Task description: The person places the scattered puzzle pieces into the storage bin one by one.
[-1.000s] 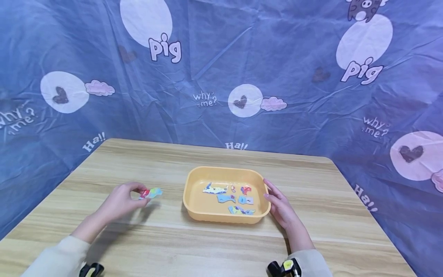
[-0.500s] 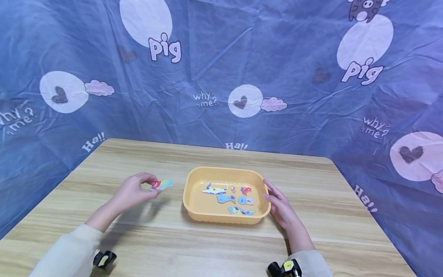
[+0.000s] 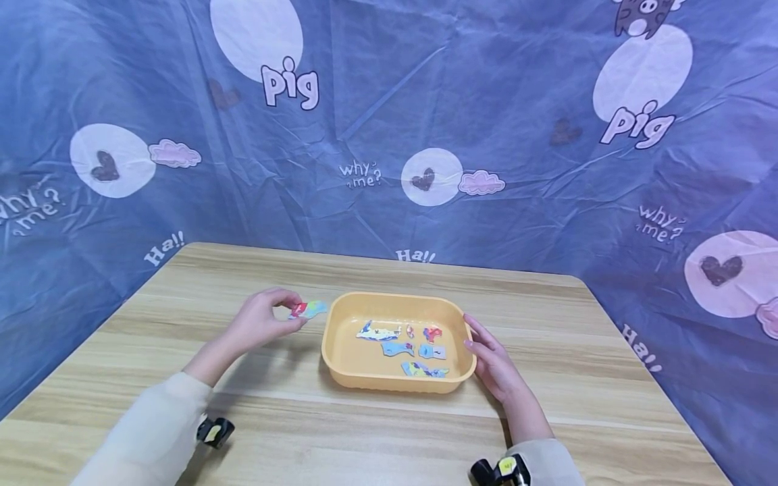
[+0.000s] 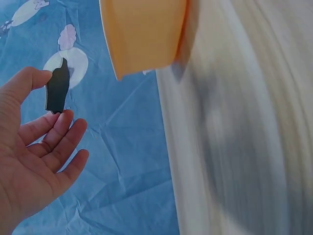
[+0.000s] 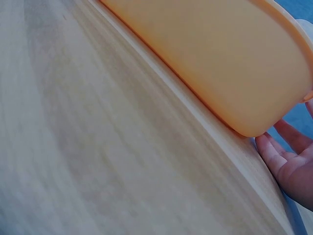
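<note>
My left hand [image 3: 267, 318] pinches a jigsaw puzzle piece [image 3: 308, 310] between thumb and fingers, just left of the yellow plastic tray [image 3: 398, 383] and above the table. The piece is flat and irregular, red, green and light blue on its face. Its dark back [image 4: 58, 88] shows in the left wrist view, where the other fingers are loosely bent. At the tray's right end, my right hand [image 3: 498, 368] holds the rim. Several colourful puzzle pieces [image 3: 398, 349] lie apart on the tray's floor. In the right wrist view, fingers [image 5: 271, 152] touch the tray's lower corner.
The tray stands on a wood-grain table [image 3: 389, 439]. Behind the table hangs a blue printed cloth [image 3: 377, 121], which also runs along both sides. Each wrist carries a small black camera, such as the left camera [image 3: 215, 431].
My left hand has moved right and farther from me with the puzzle piece, coming up beside the tray's left rim. The right hand, the tray and the pieces in it have stayed put.
</note>
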`<state>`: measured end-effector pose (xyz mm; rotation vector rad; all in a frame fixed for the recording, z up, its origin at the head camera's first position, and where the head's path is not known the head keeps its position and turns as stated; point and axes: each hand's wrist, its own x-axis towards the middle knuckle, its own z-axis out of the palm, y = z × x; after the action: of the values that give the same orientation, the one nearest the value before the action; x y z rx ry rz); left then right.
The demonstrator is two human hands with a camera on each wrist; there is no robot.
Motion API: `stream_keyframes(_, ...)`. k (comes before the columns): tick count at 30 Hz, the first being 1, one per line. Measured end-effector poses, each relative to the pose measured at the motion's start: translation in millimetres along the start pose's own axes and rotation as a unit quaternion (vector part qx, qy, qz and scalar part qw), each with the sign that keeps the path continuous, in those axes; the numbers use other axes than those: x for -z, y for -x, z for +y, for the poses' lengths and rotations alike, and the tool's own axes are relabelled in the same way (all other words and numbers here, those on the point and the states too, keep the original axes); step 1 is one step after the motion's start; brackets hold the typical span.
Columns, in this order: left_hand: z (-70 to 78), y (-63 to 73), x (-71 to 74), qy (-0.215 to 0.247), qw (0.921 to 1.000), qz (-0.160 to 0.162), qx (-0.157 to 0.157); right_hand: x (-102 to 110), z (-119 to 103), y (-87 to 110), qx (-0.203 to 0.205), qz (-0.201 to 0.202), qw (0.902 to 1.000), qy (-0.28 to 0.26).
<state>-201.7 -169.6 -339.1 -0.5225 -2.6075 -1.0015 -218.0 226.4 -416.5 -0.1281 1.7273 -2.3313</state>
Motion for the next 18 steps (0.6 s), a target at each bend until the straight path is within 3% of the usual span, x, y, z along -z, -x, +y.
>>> stream_keyframes(18, 19.1, -22.8, -34.5, 0.066, 0.9973, -0.026, -0.017, 2, 1, -1.7, -0.001, 0.003, 1.0, -0.001)
